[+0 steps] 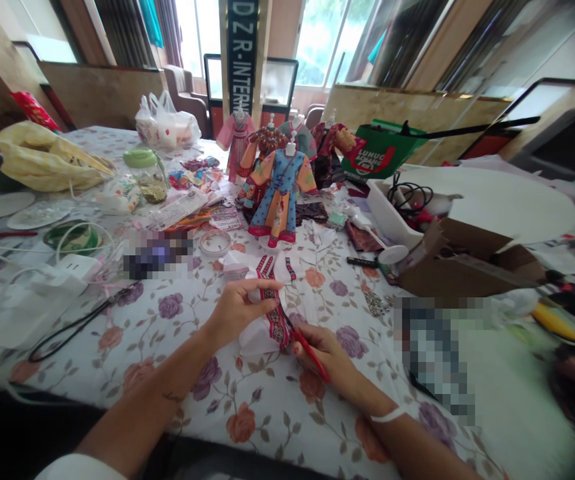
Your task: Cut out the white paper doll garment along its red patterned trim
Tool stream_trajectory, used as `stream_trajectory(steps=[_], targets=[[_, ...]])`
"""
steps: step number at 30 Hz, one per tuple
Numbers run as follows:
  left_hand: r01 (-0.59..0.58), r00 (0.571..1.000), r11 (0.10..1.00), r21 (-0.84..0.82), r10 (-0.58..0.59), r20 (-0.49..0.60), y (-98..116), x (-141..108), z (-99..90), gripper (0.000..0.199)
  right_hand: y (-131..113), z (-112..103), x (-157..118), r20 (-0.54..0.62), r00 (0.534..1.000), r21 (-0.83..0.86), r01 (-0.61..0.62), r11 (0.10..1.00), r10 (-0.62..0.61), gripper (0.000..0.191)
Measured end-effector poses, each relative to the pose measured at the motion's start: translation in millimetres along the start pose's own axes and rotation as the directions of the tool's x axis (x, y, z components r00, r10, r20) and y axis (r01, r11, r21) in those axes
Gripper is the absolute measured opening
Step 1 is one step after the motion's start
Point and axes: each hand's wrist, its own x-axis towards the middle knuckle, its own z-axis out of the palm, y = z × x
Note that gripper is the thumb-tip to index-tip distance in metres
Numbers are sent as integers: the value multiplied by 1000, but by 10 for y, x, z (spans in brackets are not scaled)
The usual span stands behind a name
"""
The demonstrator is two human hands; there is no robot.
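Between finger and thumb, my left hand (240, 305) pinches a piece of white cloth with a red and black patterned band (276, 320). My right hand (325, 357) is closed around red-handled scissors (312, 353), whose dark blades lie along the right edge of the band. The lower part of the white cloth rests on the flowered tablecloth under my hands. Just beyond my left fingers lie more white scraps with red patterned strips (266, 265). Farther back, a small blue and orange doll dress (281, 193) stands upright on a white stand, with several other little dresses behind it.
On the left are a power strip with white cables (75, 270), a green-lidded jar (145, 175) and a yellow bag (47, 157). At the right stand an open cardboard box (467, 260), a white tray (392, 217) and a green bag (377, 150). A round dish (215, 243) lies mid-table.
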Motion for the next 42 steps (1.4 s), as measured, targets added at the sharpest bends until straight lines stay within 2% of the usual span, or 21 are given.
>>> stream_trajectory(steps=[8, 24, 32, 42], targets=[[-13, 1000, 1000, -13, 13, 8, 24, -6, 6, 32, 0, -12, -3, 15, 999, 8, 51, 999, -51, 53], [-13, 999, 1000, 20, 12, 30, -12, -13, 34, 31, 75, -16, -28, 45, 999, 82, -20, 996, 17, 50], [-24, 999, 1000, -5, 24, 32, -7, -12, 44, 31, -19, 1, -10, 15, 999, 38, 43, 998, -44, 57], [-8, 999, 1000, -1, 8, 37, 6, -13, 41, 34, 46, -1, -2, 2, 1000, 47, -1, 999, 1, 56]])
